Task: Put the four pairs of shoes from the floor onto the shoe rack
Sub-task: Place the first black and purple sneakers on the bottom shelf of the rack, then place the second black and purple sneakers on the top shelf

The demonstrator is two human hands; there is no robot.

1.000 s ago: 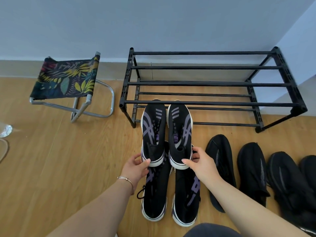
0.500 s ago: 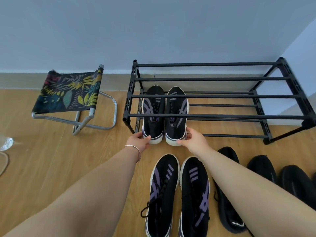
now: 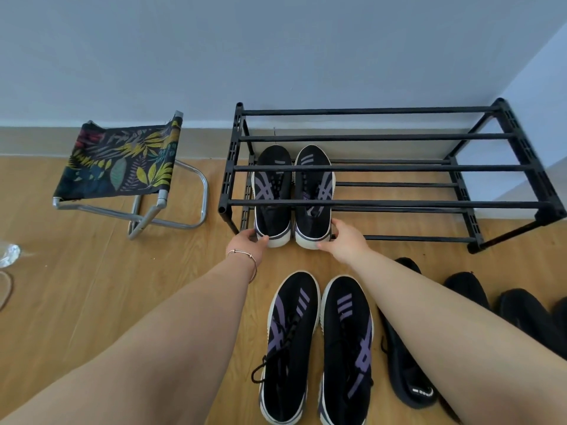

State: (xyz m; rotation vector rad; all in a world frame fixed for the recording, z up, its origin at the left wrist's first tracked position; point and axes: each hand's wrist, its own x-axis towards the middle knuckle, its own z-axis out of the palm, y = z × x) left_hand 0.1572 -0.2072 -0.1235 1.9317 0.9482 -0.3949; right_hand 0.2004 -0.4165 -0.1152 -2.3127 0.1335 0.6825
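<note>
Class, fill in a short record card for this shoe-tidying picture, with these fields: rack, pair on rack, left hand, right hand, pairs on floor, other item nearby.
rack: black shoe rack against the wall, two tiers of bars
pair on rack: black and purple sneakers on the lower tier at its left end, toes toward the wall
left hand: left hand at the left shoe's heel
right hand: right hand at the right shoe's heel
pairs on floor: second black and purple pair; plain black shoes, partly hidden by the right arm
other item nearby: folding stool, leaf-print seat
</note>
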